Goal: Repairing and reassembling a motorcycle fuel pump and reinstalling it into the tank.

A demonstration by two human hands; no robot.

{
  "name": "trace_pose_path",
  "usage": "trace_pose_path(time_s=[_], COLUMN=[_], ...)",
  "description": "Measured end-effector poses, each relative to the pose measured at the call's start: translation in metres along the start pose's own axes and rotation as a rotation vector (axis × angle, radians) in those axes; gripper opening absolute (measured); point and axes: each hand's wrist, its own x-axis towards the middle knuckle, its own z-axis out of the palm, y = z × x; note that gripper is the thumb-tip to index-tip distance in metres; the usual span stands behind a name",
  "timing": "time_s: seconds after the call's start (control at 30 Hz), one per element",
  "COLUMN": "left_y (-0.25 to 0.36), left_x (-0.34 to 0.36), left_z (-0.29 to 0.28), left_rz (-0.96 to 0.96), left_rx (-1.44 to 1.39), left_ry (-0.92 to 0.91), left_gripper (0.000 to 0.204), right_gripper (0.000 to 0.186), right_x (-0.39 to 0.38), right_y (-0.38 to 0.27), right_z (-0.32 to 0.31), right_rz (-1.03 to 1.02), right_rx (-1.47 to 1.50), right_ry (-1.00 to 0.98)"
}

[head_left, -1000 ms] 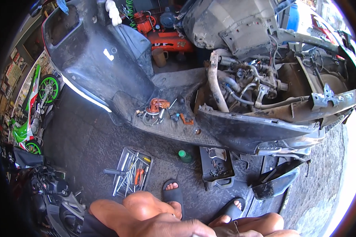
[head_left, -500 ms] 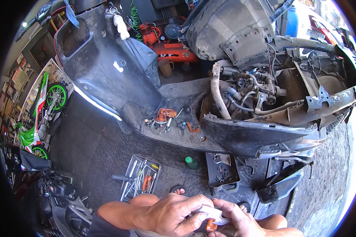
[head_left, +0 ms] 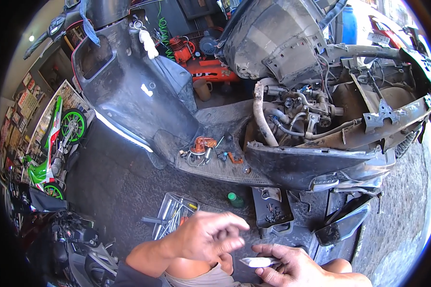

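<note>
My right hand (head_left: pixel 297 265) pinches a small pale part (head_left: pixel 261 262) between thumb and fingers, its narrow end pointing left. Its exact kind does not show. Just above and to the left, my left hand (head_left: pixel 210 234) is lifted clear of it, index finger and thumb apart, the other fingers curled, nothing visible in it. Ahead of my hands, a partly stripped scooter (head_left: pixel 148 105) has an orange-brown part with metal fittings (head_left: pixel 204 145) lying on its ribbed footboard (head_left: pixel 225 173). A smaller orange-brown elbow piece (head_left: pixel 234 158) lies beside that.
A tool tray (head_left: pixel 179 205) is partly covered by my left hand. A green-capped bottle (head_left: pixel 234 200) and a dark bin with small hardware (head_left: pixel 273 210) stand on the floor. A removed panel (head_left: pixel 345 225) lies right. Motorcycles (head_left: pixel 57 143) stand left; a red compressor (head_left: pixel 210 71) sits behind.
My left hand has let go of the pale part and moved up and away. My right hand keeps the part, now turned nearly edge-on; the orange-brown piece under it no longer shows.
</note>
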Motion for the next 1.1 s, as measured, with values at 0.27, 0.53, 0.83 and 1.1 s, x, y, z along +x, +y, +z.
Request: trace_pose_path(time_s=[0.27, 0.53, 0.83, 1.1], left_y=[0.004, 0.071, 0.08, -0.021], left_x=[-0.002, -0.005, -0.006, 0.061], left_z=[0.002, 0.053, 0.059, 0.007], left_rz=[-0.003, 0.421, 0.421, 0.05], left_rx=[-0.063, -0.098, 0.05, 0.188], left_ry=[0.193, -0.06, -0.093, 0.209], left_gripper=[0.014, 0.014, 0.017, 0.023], right_gripper=[0.038, 0.045, 0.04, 0.038], right_x=[-0.006, 0.005, -0.009, -0.001], right_y=[0.012, 0.026, 0.053, 0.034], right_z=[0.003, 0.01, 0.012, 0.009], right_rz=[-0.11, 0.044, -0.152, 0.051], right_rx=[-0.55, -0.82, -0.864, -0.83], right_ry=[-0.076, -0.321, -0.14, -0.145])
